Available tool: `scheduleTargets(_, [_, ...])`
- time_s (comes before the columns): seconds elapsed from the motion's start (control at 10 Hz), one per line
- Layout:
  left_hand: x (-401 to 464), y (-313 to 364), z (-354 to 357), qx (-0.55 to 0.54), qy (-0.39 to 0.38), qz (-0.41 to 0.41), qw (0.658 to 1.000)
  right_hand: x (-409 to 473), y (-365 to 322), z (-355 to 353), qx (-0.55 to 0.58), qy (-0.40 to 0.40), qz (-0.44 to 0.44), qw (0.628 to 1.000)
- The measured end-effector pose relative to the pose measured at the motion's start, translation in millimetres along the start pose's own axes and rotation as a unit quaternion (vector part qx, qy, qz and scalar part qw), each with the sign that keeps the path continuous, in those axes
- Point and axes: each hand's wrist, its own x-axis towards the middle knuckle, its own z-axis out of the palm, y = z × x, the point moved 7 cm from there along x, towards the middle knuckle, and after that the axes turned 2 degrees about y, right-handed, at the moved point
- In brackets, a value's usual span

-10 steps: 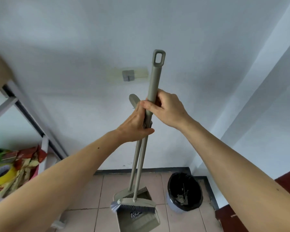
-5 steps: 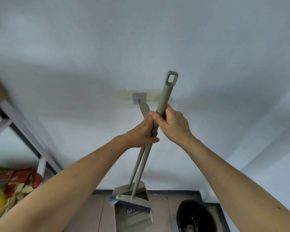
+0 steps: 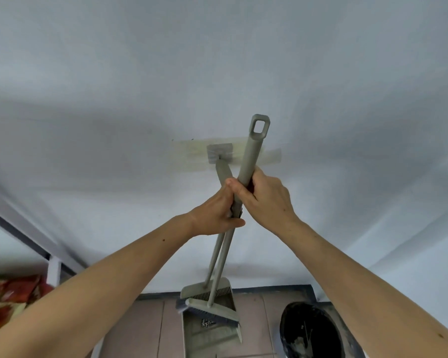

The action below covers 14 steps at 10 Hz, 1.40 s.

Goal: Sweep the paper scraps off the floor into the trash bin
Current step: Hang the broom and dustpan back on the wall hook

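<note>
My left hand (image 3: 215, 214) and my right hand (image 3: 265, 200) grip two grey-green handles together in front of the white wall. The broom handle (image 3: 251, 156) has a loop at its top and crosses the dustpan handle (image 3: 223, 171), whose top touches a grey wall hook (image 3: 219, 152). Below, the broom head (image 3: 207, 312) hangs against the dustpan (image 3: 212, 332) above the tiled floor. The black-lined trash bin (image 3: 311, 332) stands on the floor at the lower right, with scraps inside.
A taped patch (image 3: 192, 153) surrounds the hook on the wall. A white shelf frame (image 3: 53, 270) with colourful packets (image 3: 8, 293) is at the lower left. A dark baseboard (image 3: 269, 290) runs along the wall. Beige floor tiles (image 3: 145, 329) lie below.
The view has tilted upward, so the floor and bin sit lower in frame. Both hands have raised the broom and dustpan, bringing the dustpan handle's top up to the wall hook.
</note>
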Motion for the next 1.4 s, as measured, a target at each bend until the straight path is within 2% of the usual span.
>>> scheduleTargets(0.5, [-10.6,-2.6,-1.7,-0.053,0.012,0.021,0.998,-2.7,-9.1,12.8,-0.005,0.027,-0.033,0.999])
scheduleTargets(0.7, [-24.8,-3.8,-8.0,-0.064,0.054,0.020,0.996,-3.5,-7.6,13.9,0.007,0.026,-0.029,0.999])
scheduleTargets(1.0, [-44.4,-11.6,-15.6,0.098,0.095,-0.013,0.991,-3.2,-14.2,13.1,-0.005,0.022,-0.039,0.999])
scheduleTargets(1.4, [-44.7,-9.9,-20.4,0.145,0.078,0.007,0.986,-1.6,-10.1,8.7,-0.007,-0.006,-0.027,1.000])
